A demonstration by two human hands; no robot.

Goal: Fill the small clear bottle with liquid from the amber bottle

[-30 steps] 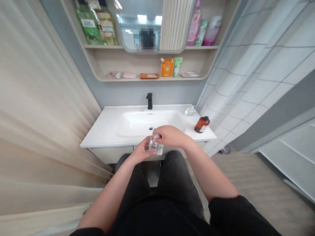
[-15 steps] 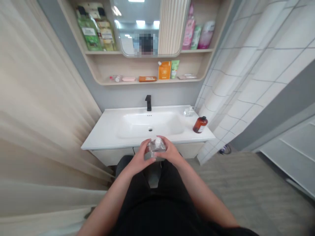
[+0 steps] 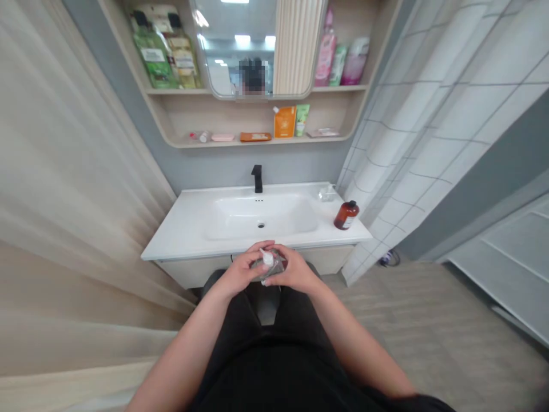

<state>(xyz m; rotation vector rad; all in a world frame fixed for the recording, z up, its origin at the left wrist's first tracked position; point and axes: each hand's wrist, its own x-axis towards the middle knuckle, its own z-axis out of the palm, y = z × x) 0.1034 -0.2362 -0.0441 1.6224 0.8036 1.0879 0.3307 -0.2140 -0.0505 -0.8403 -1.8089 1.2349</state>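
Observation:
Between my hands, just in front of the sink's edge, is a clear pump bottle (image 3: 275,269) with a white pump head. My left hand (image 3: 245,269) is closed about its left side, fingers near the pump. From the right, my right hand (image 3: 295,270) grips the bottle, with the thumb on the near side and the fingers behind. The bottle looks tilted, and the fingers hide part of it. Beyond my hands is the white sink (image 3: 227,234). To the right on the counter stands an amber bottle (image 3: 346,216) with a black cap.
A second clear pump bottle (image 3: 326,193) stands at the counter's back right corner. The black faucet (image 3: 257,178) rises behind the basin. Above it, a shelf (image 3: 257,143) holds an orange pouch (image 3: 285,122), a green tube (image 3: 302,120) and small packs. Curtains hang on both sides.
The clear pump bottle has turned and tilted in my hands, its pump head now farther left. My left hand has shifted its fingers toward the pump. The view has moved slightly.

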